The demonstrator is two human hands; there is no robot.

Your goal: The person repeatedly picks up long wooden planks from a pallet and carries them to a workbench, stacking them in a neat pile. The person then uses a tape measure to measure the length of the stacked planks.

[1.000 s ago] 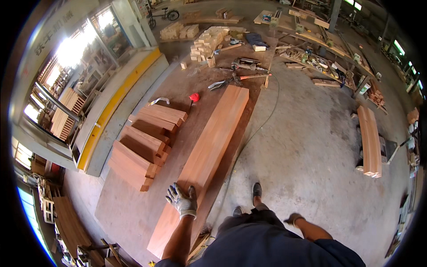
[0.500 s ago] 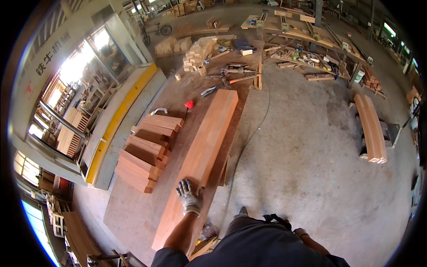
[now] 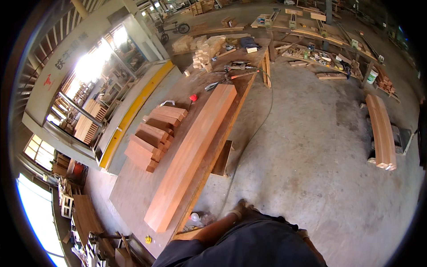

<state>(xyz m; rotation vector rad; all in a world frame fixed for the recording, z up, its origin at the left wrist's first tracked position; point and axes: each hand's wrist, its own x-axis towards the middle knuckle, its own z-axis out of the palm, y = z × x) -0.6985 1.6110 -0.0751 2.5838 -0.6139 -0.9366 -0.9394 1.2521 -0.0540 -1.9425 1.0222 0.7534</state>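
Observation:
My left hand (image 3: 240,208) hangs in front of my body, just off the table's near right edge. It is small and dim here, and its fingers cannot be made out. Down by my right side, my right hand (image 3: 303,233) shows only in part, with its fingers hidden. A long, thick reddish-brown wooden beam (image 3: 191,155) lies lengthwise along the right edge of the work table (image 3: 129,200), with no hand on it. To its left sit several short wooden blocks (image 3: 149,149) in a loose row.
Farther along the table are a red tape measure (image 3: 193,97), clamps and tools (image 3: 240,66), and stacked pale blocks (image 3: 207,51). A big machine with a yellow edge (image 3: 135,113) stands left. A cable (image 3: 253,138) crosses the floor. More beams (image 3: 380,133) rest at right.
My left hand has lifted off the beam and drawn back to the right, before my body. The view has shifted, uncovering the beam's near end.

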